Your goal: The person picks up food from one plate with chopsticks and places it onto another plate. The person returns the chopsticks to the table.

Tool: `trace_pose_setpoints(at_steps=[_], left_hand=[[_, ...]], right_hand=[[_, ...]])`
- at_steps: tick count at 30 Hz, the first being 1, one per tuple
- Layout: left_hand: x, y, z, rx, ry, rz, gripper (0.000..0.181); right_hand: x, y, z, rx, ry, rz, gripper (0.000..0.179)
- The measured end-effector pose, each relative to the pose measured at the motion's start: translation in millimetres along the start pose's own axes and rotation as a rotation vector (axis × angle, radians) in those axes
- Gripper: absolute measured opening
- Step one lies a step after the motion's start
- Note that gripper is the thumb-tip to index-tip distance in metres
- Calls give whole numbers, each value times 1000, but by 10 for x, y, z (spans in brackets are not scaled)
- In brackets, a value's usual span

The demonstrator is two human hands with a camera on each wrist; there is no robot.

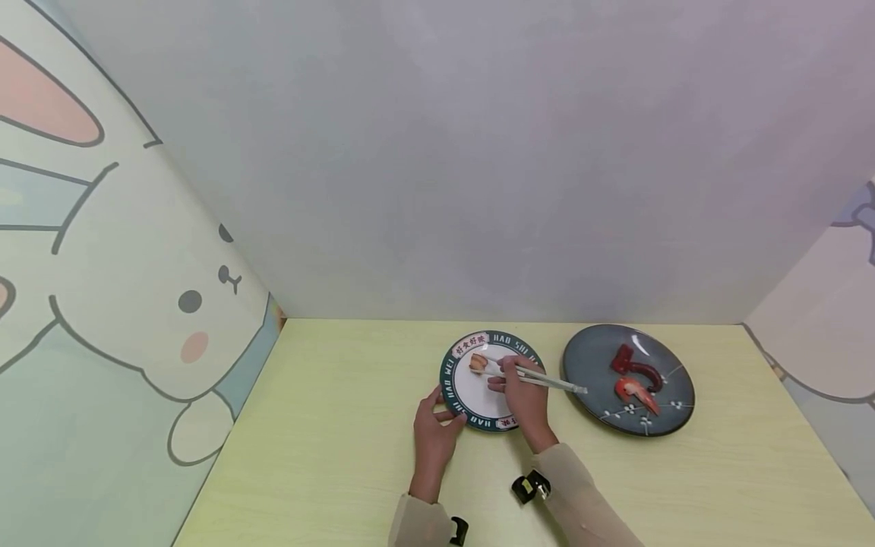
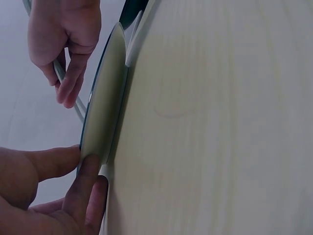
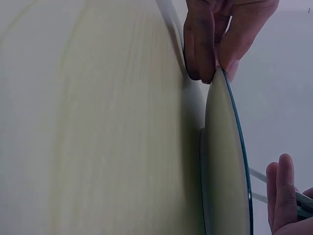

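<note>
A small white plate [image 1: 472,396] with a dark green lettered rim stands on the table. My left hand [image 1: 434,433] pinches its near left rim, thumb [image 3: 234,41] on top and fingers below. Over the plate, my right hand [image 1: 526,399] holds a pair of pale chopsticks [image 1: 560,384]. Their tips are at a small orange-brown piece of food [image 1: 478,363] on the plate's left half; whether they grip it I cannot tell. In the left wrist view the plate's pale underside [image 2: 105,98] shows edge-on, with the right hand [image 2: 66,34] beyond it.
A larger dark blue-grey plate [image 1: 584,368] with white flowers sits to the right. On it lie an orange-red shrimp [image 1: 636,395], a curved dark red piece [image 1: 648,373] and a dark red chunk [image 1: 622,358]. The pale wooden table [image 1: 328,433] meets a wall [image 1: 437,190] behind.
</note>
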State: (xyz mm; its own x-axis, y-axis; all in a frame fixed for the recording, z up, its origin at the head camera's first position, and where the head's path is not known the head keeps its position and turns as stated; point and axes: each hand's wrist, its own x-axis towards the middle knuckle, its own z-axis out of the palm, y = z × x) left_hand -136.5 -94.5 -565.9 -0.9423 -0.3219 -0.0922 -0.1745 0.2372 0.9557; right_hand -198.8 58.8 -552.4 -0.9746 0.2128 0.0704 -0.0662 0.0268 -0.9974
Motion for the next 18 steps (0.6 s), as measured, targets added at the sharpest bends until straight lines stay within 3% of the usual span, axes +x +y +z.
trace_pose_setpoints(at_steps=[12,18], left_hand=[[-1,5,-6,-1,0,1,71],[-8,5,-4,3,2,1,71]], right_hand=[[32,-34,-24,-192,-3,-34,26],[45,-34,-49,-189,13,-45,26]])
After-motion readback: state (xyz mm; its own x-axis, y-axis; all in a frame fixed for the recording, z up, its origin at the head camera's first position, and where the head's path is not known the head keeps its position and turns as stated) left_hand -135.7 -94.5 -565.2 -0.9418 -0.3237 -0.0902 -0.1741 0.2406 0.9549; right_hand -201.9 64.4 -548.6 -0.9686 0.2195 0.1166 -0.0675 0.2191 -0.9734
